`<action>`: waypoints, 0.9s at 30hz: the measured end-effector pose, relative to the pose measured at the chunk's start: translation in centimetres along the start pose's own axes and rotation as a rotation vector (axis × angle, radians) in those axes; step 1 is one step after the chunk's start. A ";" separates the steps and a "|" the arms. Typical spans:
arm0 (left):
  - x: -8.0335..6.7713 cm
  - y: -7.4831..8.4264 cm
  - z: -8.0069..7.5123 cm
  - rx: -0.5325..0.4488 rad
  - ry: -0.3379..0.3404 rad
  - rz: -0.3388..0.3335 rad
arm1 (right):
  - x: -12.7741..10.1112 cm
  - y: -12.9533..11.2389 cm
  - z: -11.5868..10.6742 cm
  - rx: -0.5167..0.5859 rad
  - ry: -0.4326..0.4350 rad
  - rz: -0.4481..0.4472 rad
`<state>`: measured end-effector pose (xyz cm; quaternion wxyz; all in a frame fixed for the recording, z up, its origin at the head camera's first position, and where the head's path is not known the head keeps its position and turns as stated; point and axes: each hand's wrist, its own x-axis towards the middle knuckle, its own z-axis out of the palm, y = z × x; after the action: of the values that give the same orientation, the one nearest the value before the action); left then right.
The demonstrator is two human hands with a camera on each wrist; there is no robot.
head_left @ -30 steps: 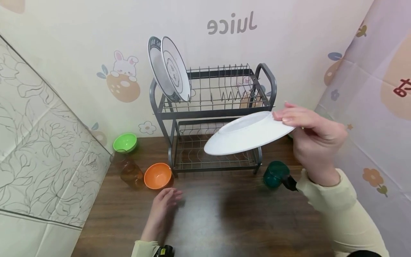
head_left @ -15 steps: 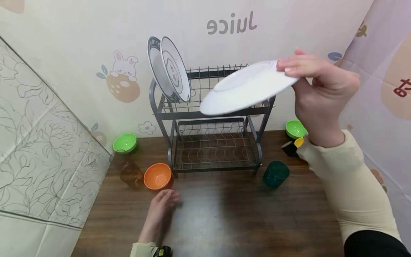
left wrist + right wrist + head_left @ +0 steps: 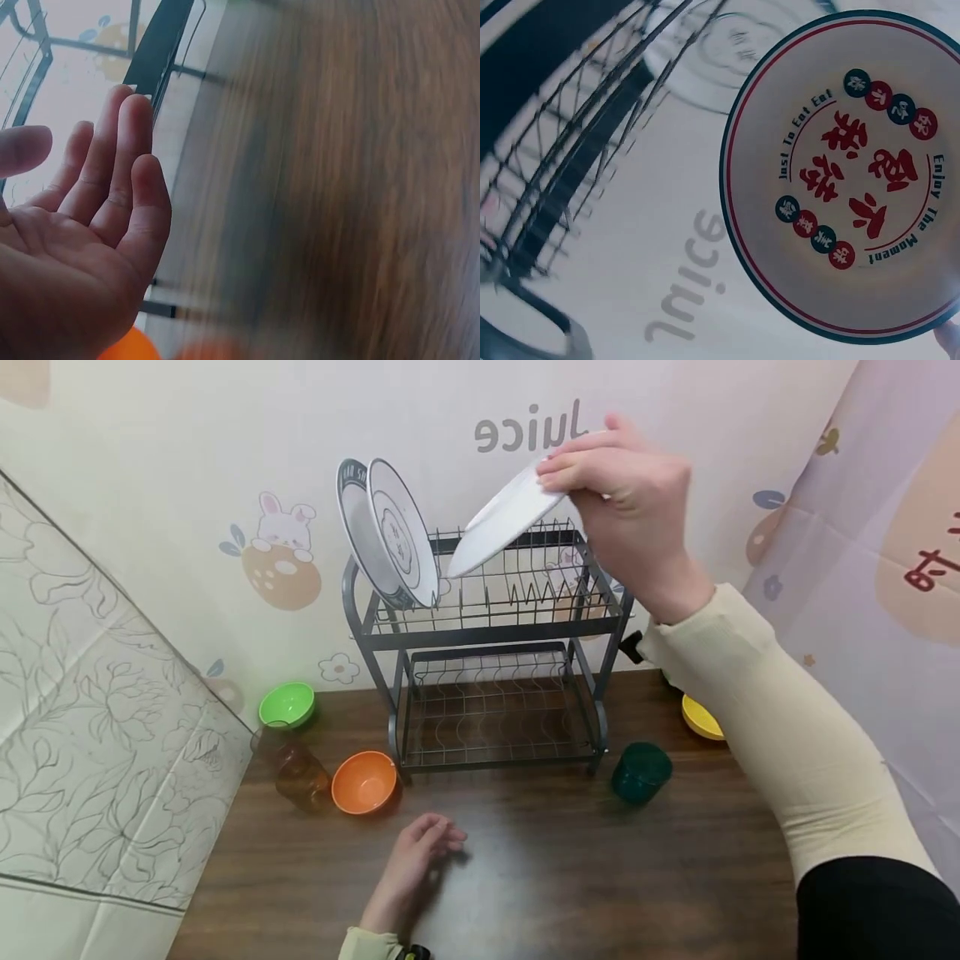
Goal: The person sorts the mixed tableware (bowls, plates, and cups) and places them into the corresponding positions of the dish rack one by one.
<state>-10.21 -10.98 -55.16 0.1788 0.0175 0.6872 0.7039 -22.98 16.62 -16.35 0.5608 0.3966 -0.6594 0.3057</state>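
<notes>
"Plate (image 3: 504,518)?"
"Head: I see the right hand (image 3: 633,497) gripping it, tilted, above the rack (image 3: 491,635); the left hand (image 3: 422,853) relaxed over the tabletop (image 3: 525,881)."
"Left wrist?"
"Loose fingers (image 3: 133,127), an orange bowl (image 3: 129,348) at the bottom edge."
"Right wrist?"
"I get its face, red-printed."

The right arm (image 3: 795,718) extends from the near right toward the far side, the right hand (image 3: 630,510) raised, fingers (image 3: 564,471) pinching and pointing left. The left hand (image 3: 420,852) is low, left of centre, palm bare, thumb (image 3: 26,148) apart.
</notes>
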 end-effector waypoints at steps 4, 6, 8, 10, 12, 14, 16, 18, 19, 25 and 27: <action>0.0 -0.3 1.2 -0.004 -0.045 0.006 | 0.2 1.5 1.3 -0.071 -0.166 -0.126; 0.0 -0.4 1.7 -0.018 -0.060 0.006 | 0.3 2.0 1.9 -0.081 -0.230 -0.159; 0.0 -0.4 2.1 -0.033 -0.071 0.004 | 0.4 2.3 2.5 -0.092 -0.286 -0.204; 0.1 -0.4 2.4 -0.039 -0.081 -0.001 | 0.5 2.5 3.2 -0.099 -0.329 -0.262; 0.2 -0.5 2.7 -0.035 -0.088 -0.009 | 0.5 2.5 3.9 -0.099 -0.356 -0.315; 0.3 -0.5 2.9 -0.025 -0.091 -0.014 | 0.5 2.5 4.6 -0.089 -0.374 -0.351; 0.4 -0.6 3.0 -0.020 -0.092 -0.009 | 0.5 2.6 5.3 -0.081 -0.395 -0.370; 0.4 -0.6 3.1 -0.014 -0.090 -0.009 | 0.5 2.7 5.9 -0.084 -0.426 -0.386; 0.4 -0.7 3.1 -0.012 -0.090 -0.006 | 0.4 2.7 6.1 -0.088 -0.448 -0.392; 0.0 -1.0 2.8 -0.012 -0.082 -0.016 | 0.3 2.7 7.2 -0.129 -0.578 -0.447; -0.2 -1.0 2.5 -0.013 -0.073 -0.021 | 0.4 2.6 7.7 -0.139 -0.609 -0.477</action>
<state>-9.07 -8.61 -55.94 0.2111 0.0350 0.6757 0.7054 -29.08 11.27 -17.27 0.4202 0.5724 -0.7040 -0.0105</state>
